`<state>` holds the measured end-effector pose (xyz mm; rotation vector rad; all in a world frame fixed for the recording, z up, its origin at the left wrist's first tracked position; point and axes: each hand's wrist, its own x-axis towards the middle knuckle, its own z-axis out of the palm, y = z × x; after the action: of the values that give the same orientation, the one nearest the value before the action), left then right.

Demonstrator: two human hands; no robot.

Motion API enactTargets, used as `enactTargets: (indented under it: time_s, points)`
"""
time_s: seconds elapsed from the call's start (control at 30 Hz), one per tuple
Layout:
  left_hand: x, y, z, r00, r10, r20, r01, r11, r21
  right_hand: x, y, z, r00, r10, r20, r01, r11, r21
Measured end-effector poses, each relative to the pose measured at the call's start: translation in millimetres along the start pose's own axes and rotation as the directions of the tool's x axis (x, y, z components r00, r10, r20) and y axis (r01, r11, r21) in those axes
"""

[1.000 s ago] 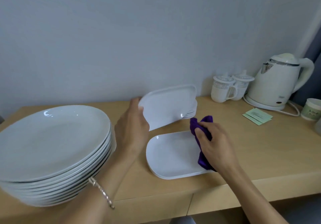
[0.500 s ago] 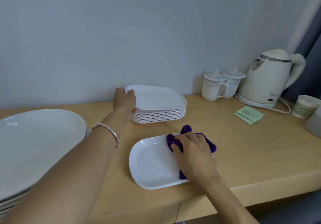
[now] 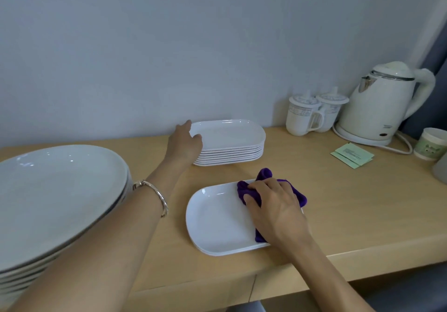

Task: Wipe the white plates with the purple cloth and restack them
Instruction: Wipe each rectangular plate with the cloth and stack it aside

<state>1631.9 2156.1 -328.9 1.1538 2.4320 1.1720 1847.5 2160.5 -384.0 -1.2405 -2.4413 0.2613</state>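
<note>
The right hand (image 3: 275, 205) curls its fingers round the purple cloth (image 3: 299, 196), pressing it onto the near plate (image 3: 212, 219) beneath them. The left hand (image 3: 185, 142) touches the left rim of the plate stack (image 3: 232, 148) beyond; whether its fingers grip it I cannot tell.

Smooth, glossy plates (image 3: 217, 222), a soft cloth (image 3: 299, 197), a matt wooden table (image 3: 362, 215) and a shiny metal bracelet (image 3: 156, 194) are seen.

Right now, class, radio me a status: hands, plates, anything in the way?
Left hand at rear plate stack edge, grip unclear. Right hand holds purple cloth on near plate. Kettle, lidded cups well right, not in the way.
</note>
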Motion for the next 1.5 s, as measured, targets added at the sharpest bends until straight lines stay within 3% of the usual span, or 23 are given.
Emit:
enactTargets:
  time_s: [0.1, 0.27, 0.43, 0.8, 1.03, 1.17, 1.33, 1.5]
  points:
    - [-33.3, 2.3, 7.3, 0.992, 0.129, 0.014, -0.129, 0.991, 0.039, -0.6, -1.2, -2.1, 1.000, 0.011, 0.017, -0.011, 1.000, 0.008]
    - [-102.0, -10.7, 6.9, 0.902, 0.296, 0.313, -0.341, 0.935, 0.099, -1.4, -2.5, -3.0, 0.999, 0.012, 0.039, -0.012, 1.000, 0.010]
    - [-140.2, -38.5, -2.9, 0.846, 0.215, 0.487, -0.333, 0.927, 0.170, -1.6, -5.7, -4.0, 0.996, 0.026, 0.088, -0.020, 0.998, -0.067]
    - [-144.6, -71.9, -22.5, 0.873, 0.240, 0.424, -0.282, 0.959, 0.039, -5.4, -32.4, 6.7, 0.989, -0.061, 0.136, 0.061, 0.998, 0.002]
    - [-139.4, -69.4, -12.6, 0.886, 0.241, 0.395, -0.282, 0.958, 0.047, 2.9, -11.0, -6.7, 0.987, -0.058, 0.149, 0.063, 0.998, -0.025]
    - [-134.4, -67.1, -6.1, 0.887, 0.231, 0.400, -0.282, 0.957, 0.073, 7.7, -7.8, -4.7, 0.986, -0.006, 0.168, 0.006, 1.000, 0.002]
    - [-134.0, -69.5, -5.0, 0.874, 0.239, 0.422, -0.292, 0.955, 0.062, 8.4, -45.9, 9.4, 0.987, 0.142, 0.081, -0.132, 0.984, -0.120]
    - [-138.6, -69.0, -3.3, 0.889, 0.250, 0.384, -0.266, 0.964, -0.013, -2.6, -85.5, 28.0, 0.981, -0.168, 0.094, 0.173, 0.984, -0.047]
